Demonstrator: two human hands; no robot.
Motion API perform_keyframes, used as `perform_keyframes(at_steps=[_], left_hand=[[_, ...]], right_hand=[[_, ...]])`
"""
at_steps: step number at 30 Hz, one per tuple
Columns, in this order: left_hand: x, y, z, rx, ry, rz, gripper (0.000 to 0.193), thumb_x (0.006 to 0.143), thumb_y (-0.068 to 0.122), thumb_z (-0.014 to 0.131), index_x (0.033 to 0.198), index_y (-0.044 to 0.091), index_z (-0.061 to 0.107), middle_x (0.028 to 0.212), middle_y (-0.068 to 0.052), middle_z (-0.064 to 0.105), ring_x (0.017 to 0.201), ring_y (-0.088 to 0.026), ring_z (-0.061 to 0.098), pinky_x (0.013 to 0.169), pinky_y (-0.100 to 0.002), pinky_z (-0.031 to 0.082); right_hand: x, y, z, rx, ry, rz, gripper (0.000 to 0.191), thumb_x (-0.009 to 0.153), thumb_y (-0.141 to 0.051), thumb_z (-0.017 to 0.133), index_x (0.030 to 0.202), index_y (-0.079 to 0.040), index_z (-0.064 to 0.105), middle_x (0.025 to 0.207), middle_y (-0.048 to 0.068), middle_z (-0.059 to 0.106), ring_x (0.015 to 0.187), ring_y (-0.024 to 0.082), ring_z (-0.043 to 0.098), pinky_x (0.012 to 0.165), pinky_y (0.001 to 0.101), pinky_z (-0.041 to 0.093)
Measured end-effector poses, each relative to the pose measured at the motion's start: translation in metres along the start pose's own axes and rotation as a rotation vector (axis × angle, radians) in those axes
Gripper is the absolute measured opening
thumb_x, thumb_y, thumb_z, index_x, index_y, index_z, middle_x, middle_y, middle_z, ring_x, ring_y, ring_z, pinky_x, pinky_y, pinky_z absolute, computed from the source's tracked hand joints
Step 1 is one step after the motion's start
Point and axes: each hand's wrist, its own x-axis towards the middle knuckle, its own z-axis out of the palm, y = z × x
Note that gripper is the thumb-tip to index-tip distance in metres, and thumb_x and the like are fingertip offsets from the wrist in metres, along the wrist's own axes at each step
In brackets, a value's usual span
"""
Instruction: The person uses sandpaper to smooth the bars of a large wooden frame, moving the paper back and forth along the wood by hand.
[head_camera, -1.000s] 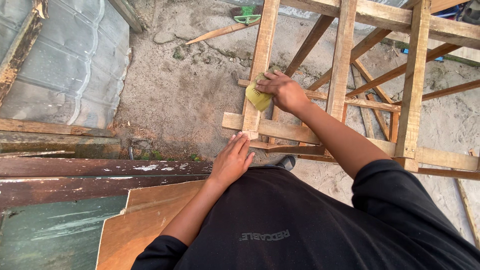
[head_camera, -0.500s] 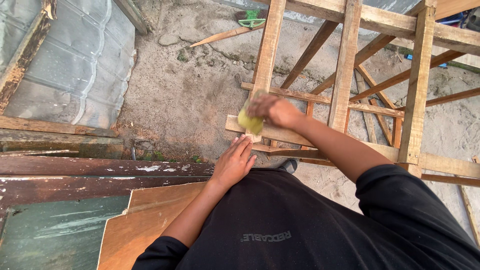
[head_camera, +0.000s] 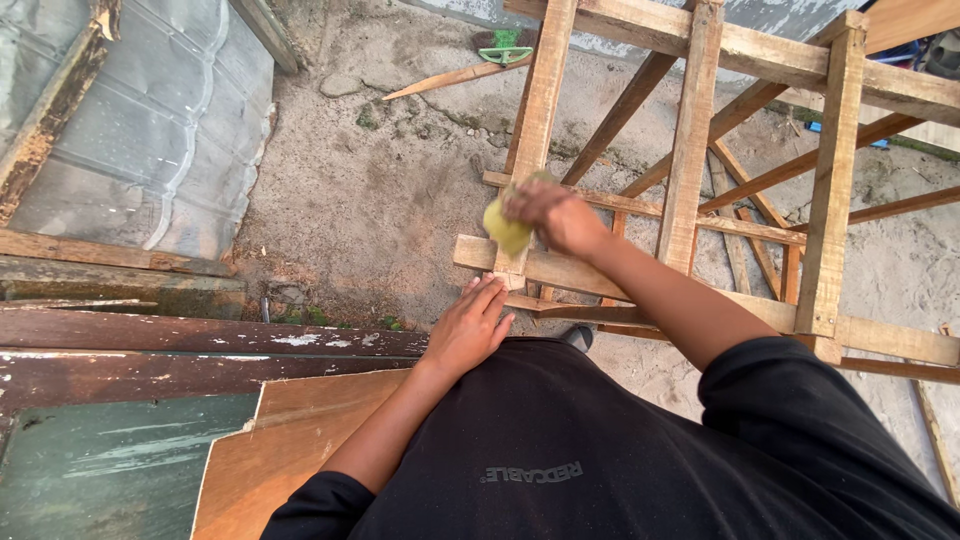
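Observation:
A wooden frame of pale slats stands on sandy ground in front of me. My right hand grips a yellow sanding pad and presses it against the frame's left upright slat, near its lower end. My left hand rests flat with fingers together, its fingertips touching the frame's lower cross rail. My black shirt fills the bottom of the view.
Corrugated grey sheeting lies at the upper left. Dark weathered boards and a brown plywood sheet lie at the lower left. A loose stick and a green object lie on the sand beyond the frame.
My right hand with the yellow pad has slid down the left upright slat toward the lower rail. My left hand stays on the rail.

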Motion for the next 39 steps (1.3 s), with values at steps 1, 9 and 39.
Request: perform_keyframes(at_steps=[1,9,39], left_hand=[[0.0,0.0,0.0,-0.01,0.0,0.001,0.045,0.099,0.029,0.065,0.127,-0.005,0.066,0.139,-0.022,0.062,0.133,-0.036,0.057,0.116,-0.047,0.043],[0.002,0.002,0.0,-0.024,0.002,-0.011,0.044,0.099,0.03,0.066,0.127,-0.004,0.066,0.137,-0.021,0.063,0.134,-0.035,0.058,0.116,-0.047,0.044],[0.001,-0.001,-0.003,-0.061,-0.003,-0.011,0.046,0.098,0.029,0.066,0.128,-0.004,0.065,0.14,-0.021,0.062,0.135,-0.036,0.057,0.116,-0.046,0.043]], right_hand=[[-0.001,0.0,0.001,-0.005,-0.025,-0.045,0.026,0.095,0.004,0.064,0.11,-0.011,0.079,0.123,0.004,0.075,0.122,0.022,0.069,0.114,0.0361,0.057],[-0.004,-0.011,0.015,-0.134,0.072,0.069,0.029,0.099,0.007,0.066,0.119,-0.01,0.078,0.129,0.007,0.073,0.123,0.018,0.069,0.118,0.0328,0.056],[0.002,-0.015,0.006,-0.107,0.052,-0.063,0.044,0.078,0.01,0.059,0.11,-0.01,0.081,0.121,0.009,0.077,0.122,0.028,0.069,0.11,0.0446,0.051]])
